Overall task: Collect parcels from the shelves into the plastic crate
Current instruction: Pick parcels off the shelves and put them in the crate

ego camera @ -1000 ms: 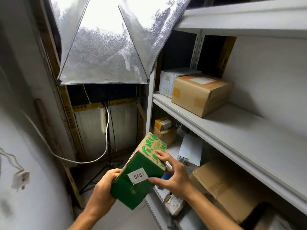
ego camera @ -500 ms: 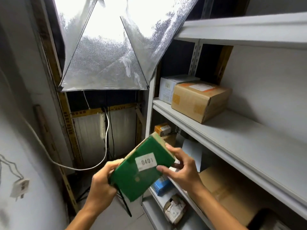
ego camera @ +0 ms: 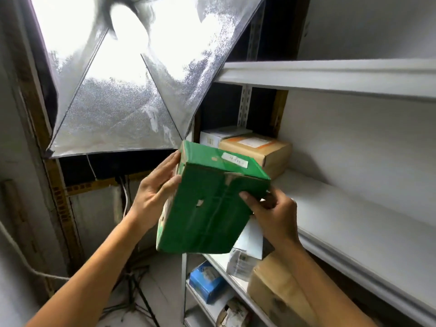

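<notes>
- A green cardboard box [ego camera: 212,204] is held up in the air between both hands, in front of the left end of the grey metal shelving unit [ego camera: 342,74], tilted so one corner points down.
- The left hand [ego camera: 157,187] grips the box's left side, thumb on the near face and fingers curled round the far edge.
- The right hand [ego camera: 271,208] holds the lower right corner, thumb pressed on the green front face, fingers wrapped behind.
- A white paper label [ego camera: 234,159] sits on the box's upper face; its print is too blurred to read.
- On the middle shelf, just behind the green box, a brown cardboard parcel with an orange-edged label [ego camera: 264,147] lies beside a white carton [ego camera: 218,135] at the shelf's left end.
- Lower down, a blue printed carton [ego camera: 206,283] rests on a low shelf, with a large brown cardboard box [ego camera: 271,291] on the shelf above it and a small white packet [ego camera: 240,264] near that.
- To the left, a silver-lined photographic softbox [ego camera: 118,90] glows brightly above its stand.
</notes>
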The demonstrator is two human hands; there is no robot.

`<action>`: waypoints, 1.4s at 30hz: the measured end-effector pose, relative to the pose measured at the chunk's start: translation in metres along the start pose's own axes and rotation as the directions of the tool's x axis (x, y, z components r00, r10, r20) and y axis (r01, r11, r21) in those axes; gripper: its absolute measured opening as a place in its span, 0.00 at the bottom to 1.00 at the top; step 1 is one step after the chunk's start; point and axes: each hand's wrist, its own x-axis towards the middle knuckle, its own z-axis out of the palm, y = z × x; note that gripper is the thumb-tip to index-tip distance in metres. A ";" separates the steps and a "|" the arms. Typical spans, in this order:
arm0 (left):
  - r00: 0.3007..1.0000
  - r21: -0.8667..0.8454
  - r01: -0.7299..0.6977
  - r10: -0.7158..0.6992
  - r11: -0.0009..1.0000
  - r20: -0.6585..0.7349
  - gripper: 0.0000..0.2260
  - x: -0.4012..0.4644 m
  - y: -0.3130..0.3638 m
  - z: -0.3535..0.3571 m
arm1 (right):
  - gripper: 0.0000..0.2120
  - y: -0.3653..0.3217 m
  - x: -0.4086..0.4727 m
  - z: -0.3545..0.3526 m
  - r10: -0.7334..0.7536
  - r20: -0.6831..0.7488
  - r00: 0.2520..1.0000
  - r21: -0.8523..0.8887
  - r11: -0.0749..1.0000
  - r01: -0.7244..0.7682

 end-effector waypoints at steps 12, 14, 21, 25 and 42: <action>0.803 -0.142 0.568 -0.508 0.811 0.313 0.13 0.119 0.009 0.153 | 0.58 -0.009 -0.030 -0.126 -0.090 -0.008 0.996 -0.154 0.984 0.088; 0.782 -0.061 0.584 -0.540 0.810 0.312 0.13 0.135 -0.009 0.197 | 0.64 -0.001 -0.040 -0.151 -0.044 0.127 0.991 -0.258 0.963 0.076; 0.728 0.087 0.580 -0.564 0.810 0.391 0.18 0.137 -0.043 0.293 | 0.35 0.063 -0.041 -0.183 -0.142 -0.413 0.899 -0.446 0.893 -0.064; 0.776 0.032 0.516 -0.482 0.856 0.407 0.13 0.130 -0.051 0.286 | 0.29 0.077 -0.001 -0.193 -0.229 -0.492 0.840 -0.694 0.686 -0.220; 0.930 0.308 0.363 -0.361 0.879 -0.065 0.37 0.126 -0.130 0.117 | 0.33 0.090 0.092 -0.028 0.142 -0.040 0.989 -0.312 0.939 -0.147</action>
